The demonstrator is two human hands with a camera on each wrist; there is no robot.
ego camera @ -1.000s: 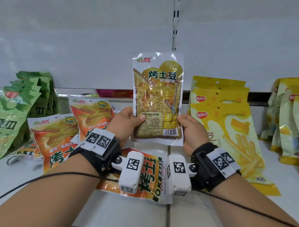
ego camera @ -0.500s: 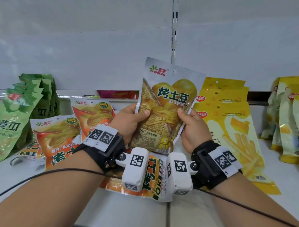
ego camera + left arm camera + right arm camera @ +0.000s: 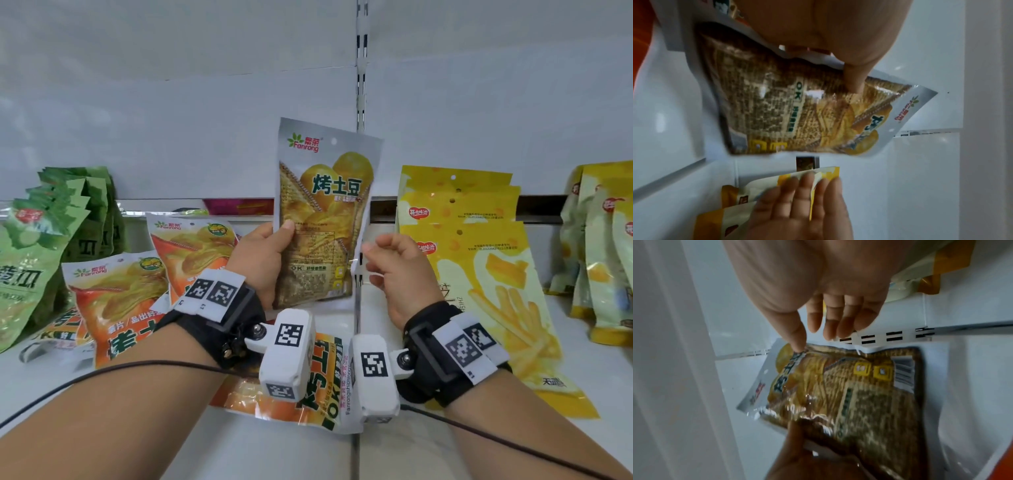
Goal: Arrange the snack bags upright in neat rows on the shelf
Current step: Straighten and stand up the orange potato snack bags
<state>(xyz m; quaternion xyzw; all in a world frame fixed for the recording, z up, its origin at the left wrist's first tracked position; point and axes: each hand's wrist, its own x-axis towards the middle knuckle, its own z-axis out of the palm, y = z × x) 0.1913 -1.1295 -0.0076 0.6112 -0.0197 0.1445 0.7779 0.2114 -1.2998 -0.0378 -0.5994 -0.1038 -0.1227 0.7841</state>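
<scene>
A golden potato-chip bag [image 3: 325,212] [image 3: 797,113] [image 3: 849,386] stands upright in the air in front of the shelf's white back panel. My left hand [image 3: 274,246] [image 3: 828,32] grips its lower left edge, thumb on the printed front, fingers behind. My right hand [image 3: 394,263] [image 3: 828,313] hovers just beside the bag's right edge with relaxed fingers and holds nothing. Seen from the left wrist, the right hand [image 3: 803,203] is well apart from the bag.
An orange bag [image 3: 246,397] lies flat on the shelf [image 3: 274,452] under my wrists. More orange bags [image 3: 116,301] lean at left, beside green bags [image 3: 34,240]. Yellow fries bags [image 3: 479,274] lean at right, with pale yellow bags [image 3: 603,257] beyond. A slotted post [image 3: 360,85] runs up the back.
The right hand has let go of the golden bag and drawn slightly right. The left hand alone now holds it, and the bag has come back from a tilt to nearly upright.
</scene>
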